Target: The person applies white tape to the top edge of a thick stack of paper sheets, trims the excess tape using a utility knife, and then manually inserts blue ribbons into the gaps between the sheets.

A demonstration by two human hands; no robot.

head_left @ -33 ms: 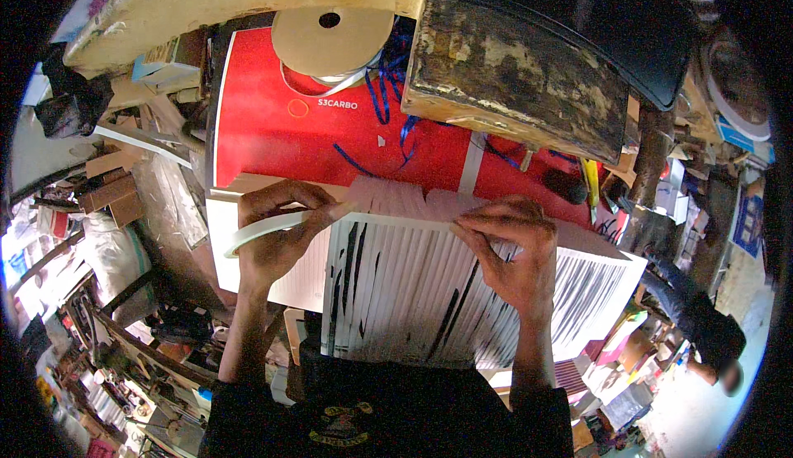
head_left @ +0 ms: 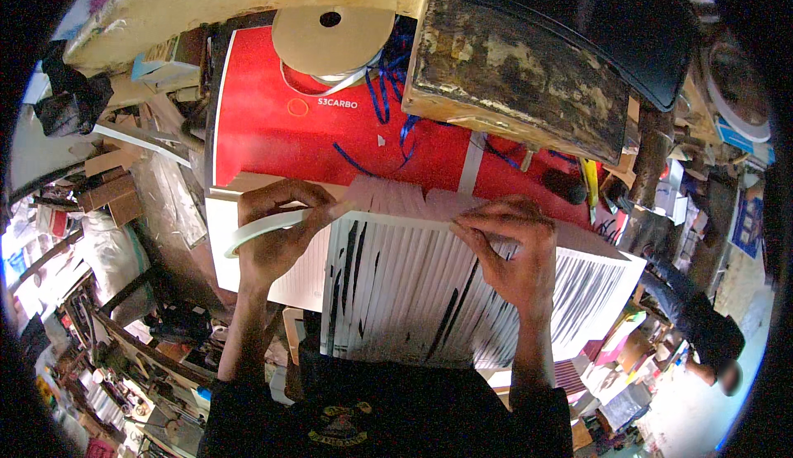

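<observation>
My left hand (head_left: 277, 239) is closed, thumb and fingers pinched together, with a roll of white tape (head_left: 263, 232) held against it. A pale strip (head_left: 396, 221), apparently tape, runs across the top edge of a block of white sheets or booklets (head_left: 405, 293) with dark streaks, its layers seen edge-on. At the strip's right end, my right hand (head_left: 512, 247) pinches with thumb and fingertips; the exact contact is too small to make out. Thin translucent sheets (head_left: 384, 194) stick up behind the strip. More striped layers (head_left: 591, 297) extend beyond my right hand.
Behind the block lies a red printed sheet (head_left: 273, 140) bearing a cardboard-sided spool (head_left: 330, 45), loose blue ribbon (head_left: 405, 140) and a heavy, stained block (head_left: 512, 78). A yellow-handled tool (head_left: 590, 181) lies right. Another person (head_left: 710, 334) is at far right; clutter surrounds the work surface.
</observation>
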